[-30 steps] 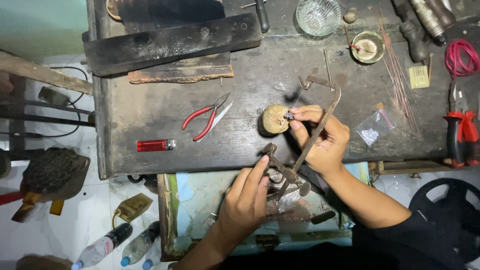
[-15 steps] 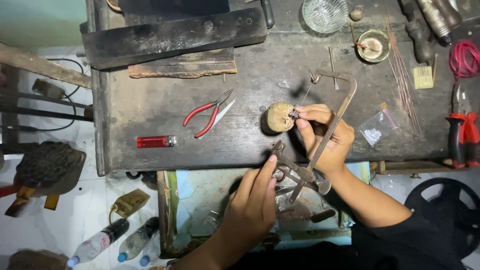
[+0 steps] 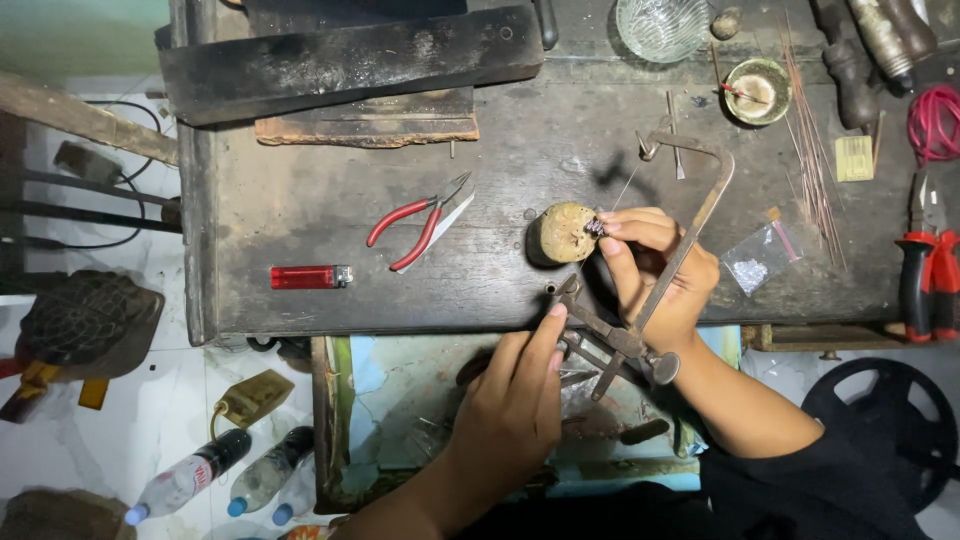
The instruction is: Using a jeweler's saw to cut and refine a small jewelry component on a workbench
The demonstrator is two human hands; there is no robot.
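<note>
Small dark workpiece [image 3: 596,227] pinched in right hand [image 3: 655,275] fingertips against the round block [image 3: 562,233] on the workbench [image 3: 300,230]. Left hand [image 3: 515,405] fingers closed on the jeweller's saw [image 3: 660,250] handle end by the bench edge. Best kept steady: light strokes, piece pressed firm.

We're looking at a small craft workshop, most likely a jeweller's bench. Evidence: scarred dark wooden workbench [image 3: 300,230] strewn with hand tools, namely red-handled pliers [image 3: 415,225], a jeweller's frame saw [image 3: 690,215], a bundle of thin metal rods [image 3: 810,150], more red-gripped pliers [image 3: 928,265] at the edge. A red lighter [image 3: 310,277], a small glass bowl [image 3: 660,25], a little metal dish [image 3: 757,92] and a clear bag of tiny bits [image 3: 757,262] sit among them. An open catch drawer [image 3: 400,400] hangs below the bench edge. Plastic bottles [image 3: 230,478] lie on the tiled floor.
</note>
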